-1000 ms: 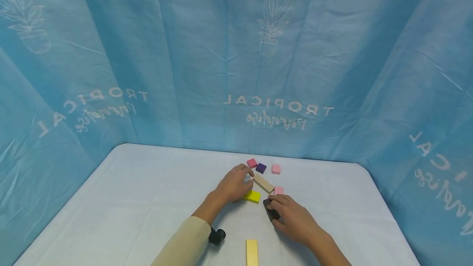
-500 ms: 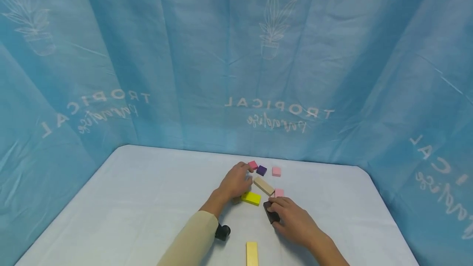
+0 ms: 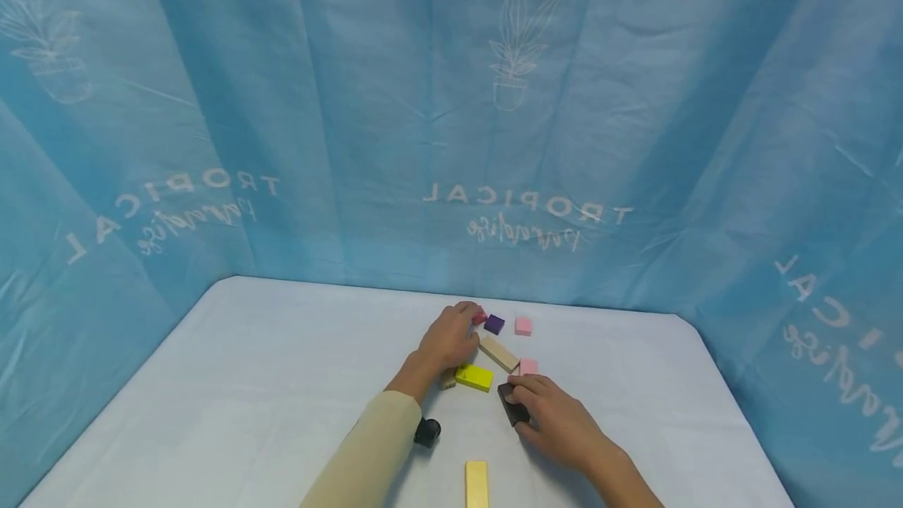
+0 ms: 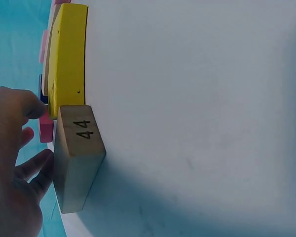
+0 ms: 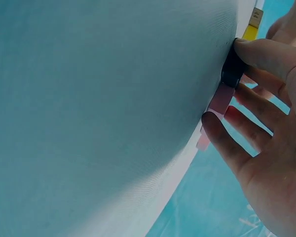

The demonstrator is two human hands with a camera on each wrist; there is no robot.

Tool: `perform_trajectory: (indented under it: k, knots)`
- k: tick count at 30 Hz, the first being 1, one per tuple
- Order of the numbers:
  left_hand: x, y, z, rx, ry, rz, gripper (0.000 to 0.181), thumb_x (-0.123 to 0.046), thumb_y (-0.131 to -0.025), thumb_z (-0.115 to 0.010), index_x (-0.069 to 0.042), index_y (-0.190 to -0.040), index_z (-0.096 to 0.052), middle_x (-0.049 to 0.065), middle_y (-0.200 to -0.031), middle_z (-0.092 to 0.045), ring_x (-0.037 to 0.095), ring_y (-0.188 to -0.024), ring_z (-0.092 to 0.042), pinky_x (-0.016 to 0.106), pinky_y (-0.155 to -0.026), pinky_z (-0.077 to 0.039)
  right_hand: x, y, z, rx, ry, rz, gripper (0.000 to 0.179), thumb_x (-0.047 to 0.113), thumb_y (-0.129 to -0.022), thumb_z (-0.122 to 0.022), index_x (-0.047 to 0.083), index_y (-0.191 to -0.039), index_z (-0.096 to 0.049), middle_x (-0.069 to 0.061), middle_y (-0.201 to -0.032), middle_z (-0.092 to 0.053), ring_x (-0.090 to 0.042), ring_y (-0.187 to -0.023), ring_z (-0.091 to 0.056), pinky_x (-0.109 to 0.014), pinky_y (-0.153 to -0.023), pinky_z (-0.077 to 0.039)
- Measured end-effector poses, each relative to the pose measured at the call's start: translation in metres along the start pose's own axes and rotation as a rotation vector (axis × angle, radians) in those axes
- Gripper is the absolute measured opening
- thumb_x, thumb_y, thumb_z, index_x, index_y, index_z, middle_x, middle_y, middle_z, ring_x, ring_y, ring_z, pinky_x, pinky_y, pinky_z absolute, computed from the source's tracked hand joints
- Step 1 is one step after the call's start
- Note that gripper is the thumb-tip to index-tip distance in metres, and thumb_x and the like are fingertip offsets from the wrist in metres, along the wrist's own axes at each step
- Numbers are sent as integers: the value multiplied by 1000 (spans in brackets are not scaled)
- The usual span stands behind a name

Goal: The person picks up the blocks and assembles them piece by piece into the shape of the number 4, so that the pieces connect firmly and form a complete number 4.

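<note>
My left hand (image 3: 451, 338) reaches over the far blocks, its fingertips at a red block (image 3: 479, 317) and its thumb apart from it. A wooden block marked 44 (image 4: 81, 143) stands beside that hand, against a yellow block (image 4: 70, 59). My right hand (image 3: 560, 418) pinches a black block (image 3: 513, 406) on the table between thumb and fingers; the right wrist view shows the thumb on the black block (image 5: 232, 66). A beige block (image 3: 498, 353) and a pink block (image 3: 527, 367) lie just beyond it.
A purple block (image 3: 495, 324) and another pink block (image 3: 523, 326) lie near the far edge of the white table (image 3: 282, 382). A pale yellow block (image 3: 476, 484) lies at the front. Blue curtains (image 3: 381, 139) surround the table.
My left hand has moved forward to the red block, uncovering more of the yellow block and the wooden one. My right hand stays on the black block.
</note>
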State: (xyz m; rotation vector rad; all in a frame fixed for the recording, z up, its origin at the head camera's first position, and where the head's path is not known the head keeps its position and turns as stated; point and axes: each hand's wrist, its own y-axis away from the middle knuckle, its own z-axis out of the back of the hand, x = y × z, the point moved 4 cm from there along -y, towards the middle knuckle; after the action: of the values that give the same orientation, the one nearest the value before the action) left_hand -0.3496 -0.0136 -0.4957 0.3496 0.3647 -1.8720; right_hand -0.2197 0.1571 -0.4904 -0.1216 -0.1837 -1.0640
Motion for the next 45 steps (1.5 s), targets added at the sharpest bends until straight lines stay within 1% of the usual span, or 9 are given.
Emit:
perform_trajectory:
  k: [3, 8, 12, 16, 19, 23, 35, 41, 45]
  knots:
    - [-1, -2, 0, 24, -18, -18, 42, -21, -89, -62, -21, -131, -56, -3, -140, -47, 19, -117, -47, 39, -103, -38, 0, 0, -1, 4, 3, -1, 38, 30, -82, -75, 23, -118, -65, 3, -136, -52, -18, -126, -44, -42, -99, -42]
    - [-1, -2, 1, 42, -86, -53, 38, -21, -90, -60, -21, -128, -59, -3, -137, -50, 19, -119, -47, 38, -103, -38, 1, 0, 0, 1, 0, -3, 38, 30, -83, -74, 22, -118, -65, 4, -137, -51, -18, -127, -44, -43, -99, -41]
    - [1, -2, 1, 32, -103, -79, 34, -21, -90, -60, -21, -124, -61, -2, -133, -52, 18, -115, -48, 36, -101, -40, 1, 0, 0, -2, 3, -1, 38, 30, -83, -74, 23, -118, -65, 4, -137, -51, -18, -127, -43, -42, -100, -41]
    - [3, -2, 1, -3, -93, -91, 26, -21, -90, -61, -18, -116, -64, -2, -120, -56, 16, -104, -50, 33, -97, -43, 1, 1, 1, -1, -2, -7, 38, 29, -82, -75, 22, -118, -65, 3, -137, -51, -18, -127, -44, -42, -100, -41]
    - [5, -3, 2, -34, -83, -93, 20, -21, -90, -63, -16, -110, -67, -1, -111, -57, 16, -96, -50, 31, -94, -45, 1, 0, 1, -1, -7, -9, 37, 29, -82, -75, 23, -118, -65, 3, -137, -51, -19, -127, -44, -42, -99, -41]
    - [7, -3, 2, -60, -72, -94, 18, -20, -89, -67, -15, -106, -69, -1, -106, -58, 16, -93, -51, 31, -91, -47, 1, 0, 0, -4, -6, -12, 37, 29, -82, -75, 23, -118, -65, 3, -137, -51, -19, -127, -44, -43, -99, -42]
    - [10, -2, 6, -37, -16, -57, 20, -17, -87, -71, -16, -106, -71, -2, -107, -60, 16, -92, -54, 33, -92, -48, 0, -2, 3, 3, -17, -18, 37, 26, -80, -78, 22, -115, -65, 3, -137, -51, -19, -127, -44, -43, -99, -42]
    - [12, -1, 4, -28, 2, -46, 20, -18, -87, -71, -16, -107, -71, -2, -107, -60, 15, -90, -54, 32, -90, -48, 3, -2, 2, -7, 30, -4, 40, 17, -79, -79, 22, -116, -65, 2, -135, -53, -19, -125, -46, -42, -97, -44]
    - [13, 0, 3, -40, 2, -47, 22, -18, -86, -71, -14, -107, -71, -1, -109, -59, 15, -92, -54, 32, -91, -48, 3, -3, 1, -8, 54, 0, 41, 15, -79, -79, 23, -117, -64, 2, -135, -53, -18, -125, -46, -42, -96, -44]
